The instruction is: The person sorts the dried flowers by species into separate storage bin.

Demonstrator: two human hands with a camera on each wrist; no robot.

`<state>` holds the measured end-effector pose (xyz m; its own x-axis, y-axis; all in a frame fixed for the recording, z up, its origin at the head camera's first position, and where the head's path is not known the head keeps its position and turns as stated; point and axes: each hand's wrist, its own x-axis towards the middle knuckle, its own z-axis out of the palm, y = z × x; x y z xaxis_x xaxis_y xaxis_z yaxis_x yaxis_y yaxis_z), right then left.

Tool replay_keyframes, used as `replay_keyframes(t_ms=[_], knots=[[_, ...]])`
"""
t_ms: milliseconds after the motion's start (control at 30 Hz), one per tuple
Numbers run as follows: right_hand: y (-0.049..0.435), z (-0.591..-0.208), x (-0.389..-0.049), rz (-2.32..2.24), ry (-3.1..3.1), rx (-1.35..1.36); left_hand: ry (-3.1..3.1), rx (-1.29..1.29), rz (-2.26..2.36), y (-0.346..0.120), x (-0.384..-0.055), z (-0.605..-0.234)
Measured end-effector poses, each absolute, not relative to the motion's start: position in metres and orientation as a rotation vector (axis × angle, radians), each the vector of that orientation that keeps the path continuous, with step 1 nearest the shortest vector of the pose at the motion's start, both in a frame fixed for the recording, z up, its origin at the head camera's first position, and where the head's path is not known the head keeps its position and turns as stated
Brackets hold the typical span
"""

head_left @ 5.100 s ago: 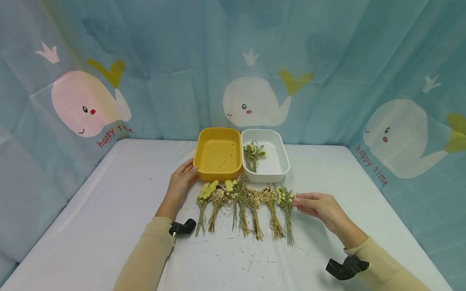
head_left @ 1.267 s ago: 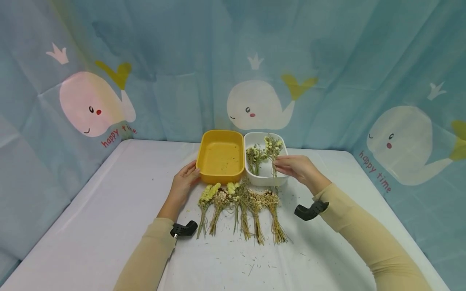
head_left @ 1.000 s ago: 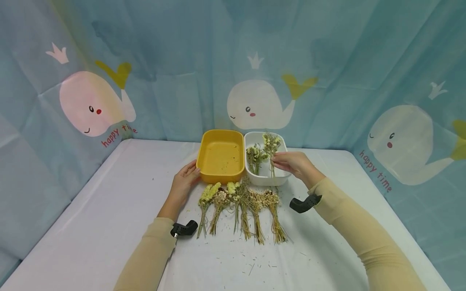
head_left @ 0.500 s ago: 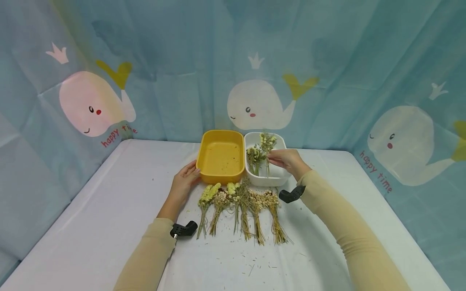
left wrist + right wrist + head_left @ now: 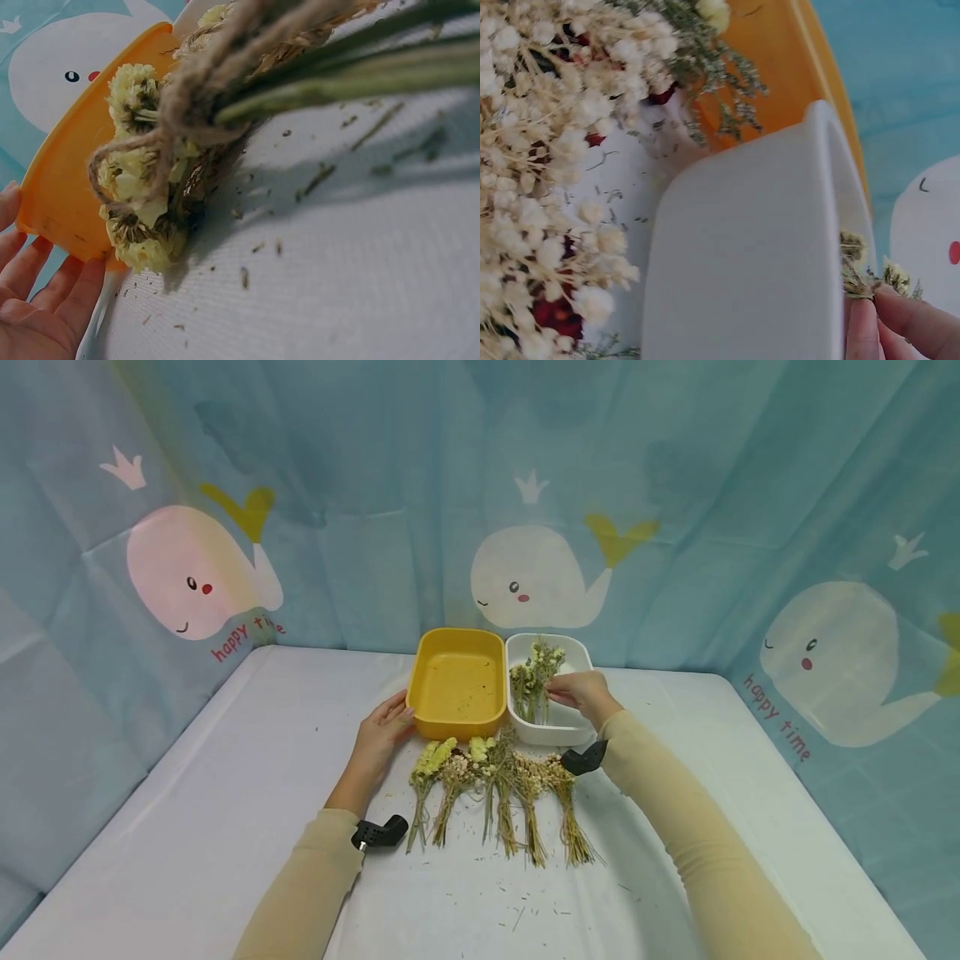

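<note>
Blue curtain (image 5: 375,460), 3 whales (image 5: 540,564), debris-flecked white cloth (image 5: 247,827), right fingers (image 5: 915,322) pinching flower bunch (image 5: 551,660), left fingers (image 5: 81,300) straight against yellow tub (image 5: 457,728)

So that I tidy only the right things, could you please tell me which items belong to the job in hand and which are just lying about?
Probably the job:
flower bunch pinched by the right hand
white tray
second bunch inside it
yellow tray, touched by the left hand
row of bunches on the table

Probably just there:
stem scraps
whale curtain
</note>
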<state>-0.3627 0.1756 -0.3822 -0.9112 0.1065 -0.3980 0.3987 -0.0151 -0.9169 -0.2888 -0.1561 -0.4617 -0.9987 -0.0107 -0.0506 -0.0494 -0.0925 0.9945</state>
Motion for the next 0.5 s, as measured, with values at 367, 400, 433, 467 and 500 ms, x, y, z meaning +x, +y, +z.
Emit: replay_keyframes(t_ms=[367, 400, 433, 467, 500], knots=[[0.169, -0.396, -0.364, -1.985, 2.1, 0.564, 2.074, -0.082, 2.327, -0.156, -0.291, -0.463], [0.169, -0.396, -0.364, -1.984, 2.1, 0.554, 2.075, -0.082, 2.326, -0.156, -0.291, -0.463], [0.169, -0.397, -0.364, -1.983, 2.1, 0.545, 2.079, -0.082, 2.326, -0.156, -0.291, -0.463], [0.169, -0.398, -0.364, -1.977, 2.103, 0.54, 2.084, -0.08, 2.322, -0.156, -0.291, -0.463], [0.169, -0.398, -0.364, -1.974, 2.103, 0.537, 2.086, -0.079, 2.321, -0.156, -0.291, -0.463]])
